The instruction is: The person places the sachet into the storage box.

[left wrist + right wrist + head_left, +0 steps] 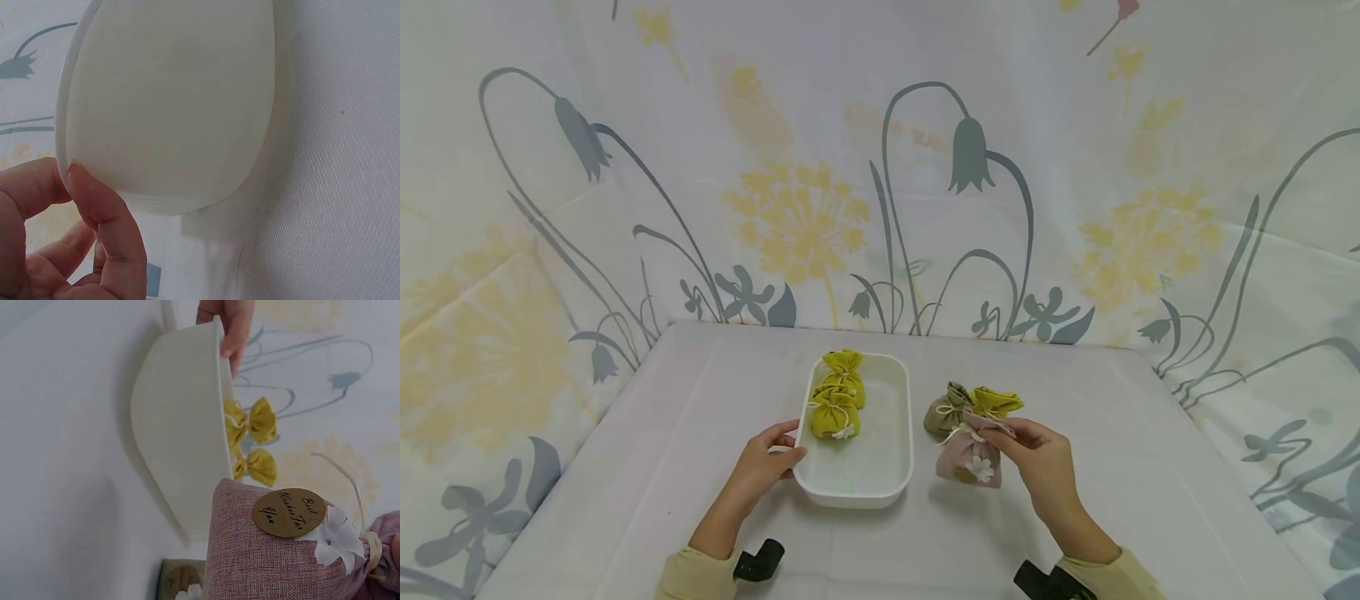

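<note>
My left hand [766, 457] pinches the left rim of a white plastic tub [853, 498] between thumb and fingers. Inside the tub, along its left side, lie two yellow drawstring pouches [833, 415]. To the right of the tub, my right hand [1037, 454] pinches the gathered neck of a pink drawstring pouch [964, 460], held above the table. This pouch bears a white flower and a round brown tag [289, 512]. Just behind it are a grey-green pouch [946, 410] and another yellow pouch [996, 402], both partly hidden by the pink one.
A white cloth covers the table [715, 375]. Behind and beside it hangs a flower-printed curtain [820, 108]. A black wrist device [760, 560] sits by each sleeve.
</note>
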Motion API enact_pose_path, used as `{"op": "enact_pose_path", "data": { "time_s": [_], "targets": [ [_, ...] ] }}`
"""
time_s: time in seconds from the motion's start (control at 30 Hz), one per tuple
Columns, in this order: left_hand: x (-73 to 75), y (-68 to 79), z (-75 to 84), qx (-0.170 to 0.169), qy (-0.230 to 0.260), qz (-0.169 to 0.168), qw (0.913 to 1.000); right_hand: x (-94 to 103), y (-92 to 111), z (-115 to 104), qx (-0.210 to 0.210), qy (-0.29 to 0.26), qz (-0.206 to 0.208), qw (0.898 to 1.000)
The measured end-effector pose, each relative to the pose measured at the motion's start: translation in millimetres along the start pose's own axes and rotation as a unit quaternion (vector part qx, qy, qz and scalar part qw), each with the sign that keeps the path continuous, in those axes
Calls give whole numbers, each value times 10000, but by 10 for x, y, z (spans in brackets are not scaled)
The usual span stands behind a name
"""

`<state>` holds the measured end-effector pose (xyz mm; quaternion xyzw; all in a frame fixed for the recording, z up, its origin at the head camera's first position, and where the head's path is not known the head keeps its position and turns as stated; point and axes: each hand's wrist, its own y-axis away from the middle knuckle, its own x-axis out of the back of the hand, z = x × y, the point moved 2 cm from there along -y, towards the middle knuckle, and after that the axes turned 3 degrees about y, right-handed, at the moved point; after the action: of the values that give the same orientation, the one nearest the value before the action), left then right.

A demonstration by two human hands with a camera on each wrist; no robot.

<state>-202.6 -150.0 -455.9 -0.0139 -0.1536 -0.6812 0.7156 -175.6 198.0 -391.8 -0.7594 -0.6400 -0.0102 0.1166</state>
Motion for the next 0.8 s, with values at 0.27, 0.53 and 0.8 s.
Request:
{"op": "enact_pose_path", "data": {
  "time_s": [0.27,0.53,0.8],
  "targets": [
    [13,24,13,60,-35,-26,10000,-142,-32,-80,28,-138,-178,9997],
    [12,24,9,80,-44,-36,10000,-296,-93,-151,23,-166,-310,9994],
    [13,10,-5,68,30,-40,10000,-469,-153,-208,150,-338,-573,9977]
  ]
}}
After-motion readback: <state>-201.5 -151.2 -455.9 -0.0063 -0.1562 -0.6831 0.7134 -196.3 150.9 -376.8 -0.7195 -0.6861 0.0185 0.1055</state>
